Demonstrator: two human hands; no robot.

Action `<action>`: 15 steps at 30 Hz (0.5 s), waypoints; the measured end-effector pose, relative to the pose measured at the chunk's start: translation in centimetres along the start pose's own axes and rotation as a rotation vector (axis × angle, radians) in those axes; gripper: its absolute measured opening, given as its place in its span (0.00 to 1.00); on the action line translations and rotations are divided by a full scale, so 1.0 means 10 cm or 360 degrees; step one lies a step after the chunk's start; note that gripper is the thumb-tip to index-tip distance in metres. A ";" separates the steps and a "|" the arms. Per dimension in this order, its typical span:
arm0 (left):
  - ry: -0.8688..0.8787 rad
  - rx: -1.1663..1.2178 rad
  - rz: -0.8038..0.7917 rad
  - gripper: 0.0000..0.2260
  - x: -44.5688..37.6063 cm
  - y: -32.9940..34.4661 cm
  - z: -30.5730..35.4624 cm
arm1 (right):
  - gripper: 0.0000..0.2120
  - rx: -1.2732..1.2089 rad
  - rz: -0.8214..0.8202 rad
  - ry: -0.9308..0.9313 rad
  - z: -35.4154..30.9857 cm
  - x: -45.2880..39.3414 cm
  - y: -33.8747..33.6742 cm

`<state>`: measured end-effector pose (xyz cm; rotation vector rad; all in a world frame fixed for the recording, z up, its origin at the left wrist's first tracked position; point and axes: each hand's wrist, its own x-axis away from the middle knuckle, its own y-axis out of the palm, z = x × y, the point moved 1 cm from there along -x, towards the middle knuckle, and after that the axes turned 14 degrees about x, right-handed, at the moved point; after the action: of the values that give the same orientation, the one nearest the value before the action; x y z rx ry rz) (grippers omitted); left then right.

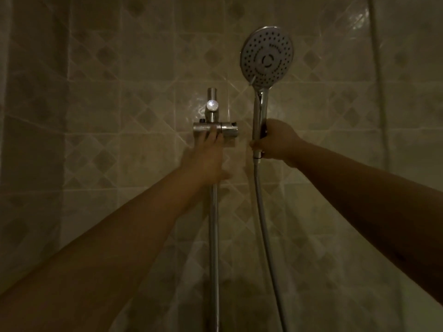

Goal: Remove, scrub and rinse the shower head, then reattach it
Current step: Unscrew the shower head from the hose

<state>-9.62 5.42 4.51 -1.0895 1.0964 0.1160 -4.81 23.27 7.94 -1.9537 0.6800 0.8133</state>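
A chrome shower head [266, 57] with a round spray face stands upright to the right of the wall rail, free of its holder. My right hand [275, 142] grips its handle low down. Its silver hose [265, 231] hangs down from the handle. My left hand [207, 159] rests on the chrome slider holder [215, 130] on the vertical rail [213, 236], fingers touching the holder's underside; whether they grip it is unclear.
Beige tiles with diamond patterns [119, 92] cover the wall behind. A second pipe or hose [380, 68] runs down the wall at the far right. The rail's top end with a shiny knob [212, 106] sits just above the holder. The light is dim.
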 end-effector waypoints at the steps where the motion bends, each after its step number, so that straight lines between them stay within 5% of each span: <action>1: 0.0071 0.0314 0.0051 0.42 0.06 0.09 0.05 | 0.12 -0.0058 -0.0068 0.0022 0.04 0.11 0.04; 6: -0.0335 0.1807 -0.0044 0.15 0.60 0.77 0.28 | 0.12 -0.0204 -0.0325 0.0111 0.22 0.66 0.26; 9: -0.0405 0.1977 0.0011 0.06 0.88 1.06 0.38 | 0.12 -0.0266 -0.0427 0.0165 0.31 1.00 0.43; 15: -0.0695 0.1956 -0.0045 0.11 1.42 1.56 0.43 | 0.11 -0.0268 -0.0547 0.0314 0.58 1.59 0.75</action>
<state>-8.39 10.75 -16.26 0.0445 0.5523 -0.3069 -1.70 22.71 -10.27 -2.2440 0.3789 0.4825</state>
